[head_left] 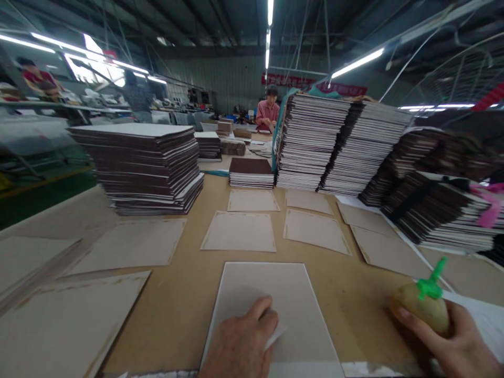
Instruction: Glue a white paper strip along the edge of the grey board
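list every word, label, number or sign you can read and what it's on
Nothing reads clearly enough to quote.
Red banner on the back wall: pale characters, too blurred to read.
Red strip at far right: no characters can be made out.
Beige board under the left hand: no print visible.

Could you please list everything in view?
Table: one, tan, foreground
Panel: one, beige, front centre
Boards: about ten, beige, around panel
Tall stack: one, brown-white, left
Low stack: one, brown-topped, centre
Large stacks: several, brown-white, right
Bottle: one, yellowish, green nozzle, front right
Small piece: one, white, front centre
Lights: several, white, overhead
Banner: one, red, background
People: three, in red, pink, dark, background
Left hand: one, bare, on panel
Right hand: one, bare, gripping bottle
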`<state>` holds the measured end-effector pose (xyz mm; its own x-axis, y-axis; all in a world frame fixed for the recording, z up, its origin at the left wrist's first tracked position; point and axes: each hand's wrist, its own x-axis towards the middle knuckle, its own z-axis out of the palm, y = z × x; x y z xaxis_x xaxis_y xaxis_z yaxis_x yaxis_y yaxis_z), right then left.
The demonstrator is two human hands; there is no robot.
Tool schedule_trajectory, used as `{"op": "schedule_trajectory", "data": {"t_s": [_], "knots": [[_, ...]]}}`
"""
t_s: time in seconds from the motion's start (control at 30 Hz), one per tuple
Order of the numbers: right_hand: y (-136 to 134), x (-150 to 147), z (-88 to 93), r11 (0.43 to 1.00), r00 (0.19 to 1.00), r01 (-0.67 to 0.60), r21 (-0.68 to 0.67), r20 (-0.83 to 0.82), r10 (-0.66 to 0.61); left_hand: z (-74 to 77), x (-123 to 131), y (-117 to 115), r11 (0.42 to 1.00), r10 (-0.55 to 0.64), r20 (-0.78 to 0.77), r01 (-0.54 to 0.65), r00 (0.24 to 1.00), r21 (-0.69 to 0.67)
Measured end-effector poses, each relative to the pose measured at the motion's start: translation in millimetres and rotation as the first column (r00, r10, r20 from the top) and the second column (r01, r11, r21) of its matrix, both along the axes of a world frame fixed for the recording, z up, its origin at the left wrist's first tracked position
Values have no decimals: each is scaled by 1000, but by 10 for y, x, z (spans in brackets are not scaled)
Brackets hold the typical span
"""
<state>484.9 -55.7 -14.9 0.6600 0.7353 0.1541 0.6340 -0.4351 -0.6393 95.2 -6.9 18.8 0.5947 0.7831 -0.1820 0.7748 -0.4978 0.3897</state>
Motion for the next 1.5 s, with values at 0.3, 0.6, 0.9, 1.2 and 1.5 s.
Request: {"op": "schedule_trajectory", "data": {"t_s": [0.3,0.6,0.9,1.2,1.5], "knots": [[244,-1020,591,903,851,-427,32,-324,414,-43,-16,-19,999,3,80,-6,997,38],[720,-1645,706,687,543,-717,116,-524,656,47,-2,11,999,-3,50,1,999,43],[1084,-2117,695,638,581,-764,100,-326,746,11,-21,21,997,-40,76,35,996,67],[1231,-2357,825,506,505,-861,50,-37,862,-10,-20,15,995,-46,88,37,995,92],[1380,-2533,952,419,405,-907,-33,198,893,-17,-13,37,995,-48,60,42,997,85]]}}
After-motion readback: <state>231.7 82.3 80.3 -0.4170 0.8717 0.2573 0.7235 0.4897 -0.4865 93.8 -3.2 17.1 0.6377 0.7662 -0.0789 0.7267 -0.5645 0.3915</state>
